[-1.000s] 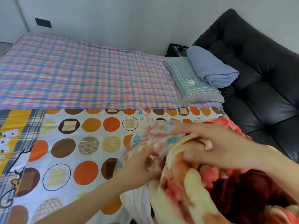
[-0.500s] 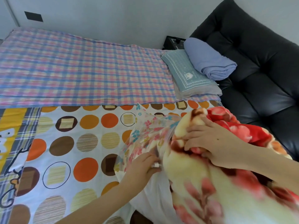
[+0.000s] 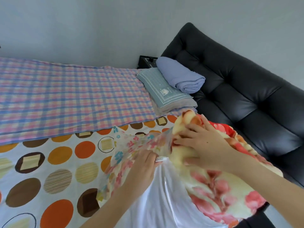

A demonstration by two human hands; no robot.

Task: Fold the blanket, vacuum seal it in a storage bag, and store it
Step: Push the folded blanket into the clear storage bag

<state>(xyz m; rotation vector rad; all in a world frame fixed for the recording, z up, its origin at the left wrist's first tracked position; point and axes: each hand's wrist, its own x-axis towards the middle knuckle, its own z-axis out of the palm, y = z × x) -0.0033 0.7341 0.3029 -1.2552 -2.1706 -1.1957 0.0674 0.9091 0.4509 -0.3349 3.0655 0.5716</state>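
Note:
A thick cream blanket [image 3: 218,191] with red and pink flowers lies bundled at the lower right, its front end at the mouth of a clear storage bag [image 3: 130,145] printed with small flowers. My right hand [image 3: 202,143] lies on top of the blanket's front end, fingers spread and pressing into it. My left hand [image 3: 144,163] grips the bag's edge at the opening, beside a small white clip. A white, glossy part of the bag [image 3: 161,203] spreads below my hands. How far the blanket reaches inside the bag is hidden.
Everything rests on a bed with a sheet of orange and brown circles [image 3: 57,175]. A pink and blue checked cloth [image 3: 69,99] covers the far half. A teal pillow [image 3: 164,91] and a rolled lilac cloth [image 3: 179,74] lie against the black padded headboard [image 3: 246,89] at right.
My right hand has moved forward with the blanket's end toward the bag's mouth and flattened on it. My left hand keeps its grip on the bag's edge. The view has tilted up.

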